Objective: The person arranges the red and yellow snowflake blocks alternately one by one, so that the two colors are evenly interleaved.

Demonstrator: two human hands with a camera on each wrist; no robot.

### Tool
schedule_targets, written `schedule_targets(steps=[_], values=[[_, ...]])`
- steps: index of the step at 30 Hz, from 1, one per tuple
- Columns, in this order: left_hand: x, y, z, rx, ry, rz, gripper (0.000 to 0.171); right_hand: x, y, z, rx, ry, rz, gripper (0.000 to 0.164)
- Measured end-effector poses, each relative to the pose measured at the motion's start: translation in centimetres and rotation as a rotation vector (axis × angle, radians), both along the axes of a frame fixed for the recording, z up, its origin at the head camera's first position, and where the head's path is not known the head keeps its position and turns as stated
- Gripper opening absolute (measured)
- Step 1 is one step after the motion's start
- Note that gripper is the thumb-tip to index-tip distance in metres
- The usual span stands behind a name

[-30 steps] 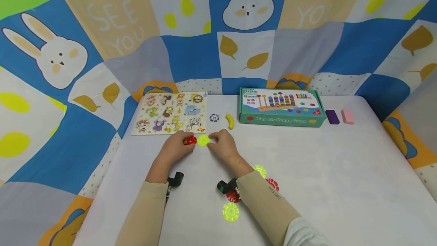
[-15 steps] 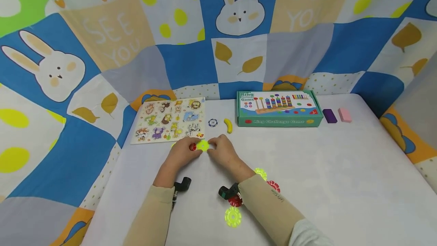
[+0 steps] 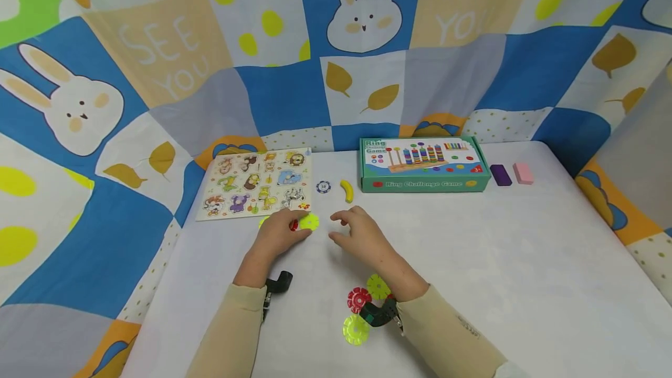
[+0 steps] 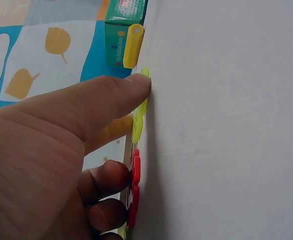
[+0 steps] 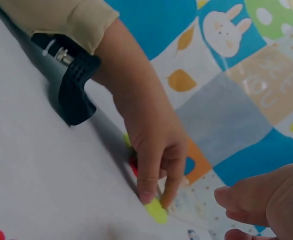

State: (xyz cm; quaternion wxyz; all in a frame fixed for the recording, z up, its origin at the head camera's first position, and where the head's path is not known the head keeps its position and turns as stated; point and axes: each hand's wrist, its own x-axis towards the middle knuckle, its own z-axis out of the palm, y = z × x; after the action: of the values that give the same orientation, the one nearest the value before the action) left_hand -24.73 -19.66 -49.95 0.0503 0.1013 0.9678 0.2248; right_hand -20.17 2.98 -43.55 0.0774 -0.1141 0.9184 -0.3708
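My left hand (image 3: 275, 235) pinches a yellow-green, notched plastic disc (image 3: 310, 221) at its edges between thumb and forefinger, on the white table. Beside it a red disc (image 4: 135, 192) lies under the curled fingers. Another yellow-green disc (image 3: 263, 221) peeks out past the left side of the hand, mostly hidden. All these are in a row along the near edge of the puzzle board. My right hand (image 3: 362, 238) hovers to the right of the row, holding nothing, thumb and fingers apart.
An animal puzzle board (image 3: 223, 182), a poker chip (image 3: 323, 186), a toy banana (image 3: 346, 191) and a green game box (image 3: 422, 184) stand behind. Purple (image 3: 501, 175) and pink blocks (image 3: 523, 173) lie at right. Loose yellow-green (image 3: 356, 329) and red discs (image 3: 359, 300) lie near my right wrist.
The yellow-green disc has been brought up against the red one. My right hand has let go of it and drawn off to the right. My left hand stays at the row.
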Motion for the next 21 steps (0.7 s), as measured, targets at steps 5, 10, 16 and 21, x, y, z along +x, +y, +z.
schedule_targets(steps=[5,10,16,21], values=[[0.1,0.2,0.0,0.007,0.003,0.013,0.053,1.9,1.8,0.6,-0.032,0.029,-0.037,0.031],[0.0,0.1,0.0,0.011,0.002,0.011,0.053,3.8,3.9,0.4,-0.107,0.054,-0.027,0.031],[0.0,0.0,0.0,0.014,0.018,-0.008,0.052,5.4,6.2,-0.6,-0.106,0.053,0.039,0.037],[0.1,0.0,0.1,0.012,0.007,0.0,0.052,6.1,8.3,-1.9,-0.067,0.025,0.022,0.043]])
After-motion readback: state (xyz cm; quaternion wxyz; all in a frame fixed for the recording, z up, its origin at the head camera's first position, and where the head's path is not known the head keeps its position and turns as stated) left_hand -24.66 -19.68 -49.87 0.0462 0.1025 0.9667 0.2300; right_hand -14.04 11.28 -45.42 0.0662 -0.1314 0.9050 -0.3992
